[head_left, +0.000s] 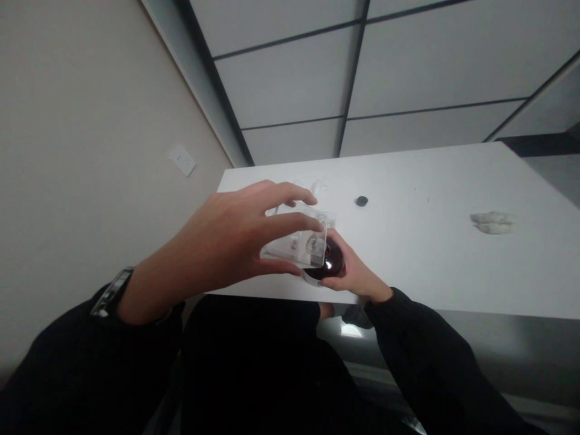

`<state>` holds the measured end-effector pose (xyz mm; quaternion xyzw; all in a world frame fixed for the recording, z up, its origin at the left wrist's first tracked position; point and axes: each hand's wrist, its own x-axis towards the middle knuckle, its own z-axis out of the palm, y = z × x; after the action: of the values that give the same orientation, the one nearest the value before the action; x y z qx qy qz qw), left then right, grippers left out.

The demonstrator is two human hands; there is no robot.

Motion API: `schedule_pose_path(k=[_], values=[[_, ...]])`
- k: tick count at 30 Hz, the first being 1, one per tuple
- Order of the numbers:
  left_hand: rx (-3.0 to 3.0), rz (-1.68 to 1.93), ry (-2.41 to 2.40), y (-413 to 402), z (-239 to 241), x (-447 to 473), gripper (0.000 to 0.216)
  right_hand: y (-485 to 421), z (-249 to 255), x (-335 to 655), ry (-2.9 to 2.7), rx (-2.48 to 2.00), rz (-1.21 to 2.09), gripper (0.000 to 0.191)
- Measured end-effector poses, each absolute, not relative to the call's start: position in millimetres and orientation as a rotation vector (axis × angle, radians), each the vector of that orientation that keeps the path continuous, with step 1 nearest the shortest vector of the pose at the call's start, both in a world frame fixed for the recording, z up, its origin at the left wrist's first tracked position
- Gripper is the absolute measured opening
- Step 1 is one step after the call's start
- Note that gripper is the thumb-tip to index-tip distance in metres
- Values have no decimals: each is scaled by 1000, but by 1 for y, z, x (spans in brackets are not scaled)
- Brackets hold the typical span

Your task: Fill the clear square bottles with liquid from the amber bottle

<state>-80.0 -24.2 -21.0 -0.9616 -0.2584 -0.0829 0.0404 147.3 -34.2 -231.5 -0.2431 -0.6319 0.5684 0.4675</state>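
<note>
My left hand (pixel 235 241) is raised over the near edge of the white table (pixel 430 241), with its fingers curled around a clear plastic box (pixel 301 238). My right hand (pixel 353 272) sits just to the right and below, closed around a dark red, shiny round object (pixel 328 261) that touches the box's lower right corner. Part of that dark object is hidden behind the box and my fingers. A wristwatch (pixel 111 293) shows on my left wrist, and both arms wear black sleeves.
A small dark round disc (pixel 361 201) lies on the table behind my hands. A crumpled white wad (pixel 493 222) lies at the right. Faint clear items (pixel 312 184) rest near the table's far left. A beige wall with a socket plate (pixel 182 160) stands on the left.
</note>
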Motion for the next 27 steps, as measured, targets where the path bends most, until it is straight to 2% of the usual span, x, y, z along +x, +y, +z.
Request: schedule_pose_path(k=[27], values=[[-3012,-253,-753,-23,-13,-70,29,-36,-234,147,-1523,-665,1429,90]])
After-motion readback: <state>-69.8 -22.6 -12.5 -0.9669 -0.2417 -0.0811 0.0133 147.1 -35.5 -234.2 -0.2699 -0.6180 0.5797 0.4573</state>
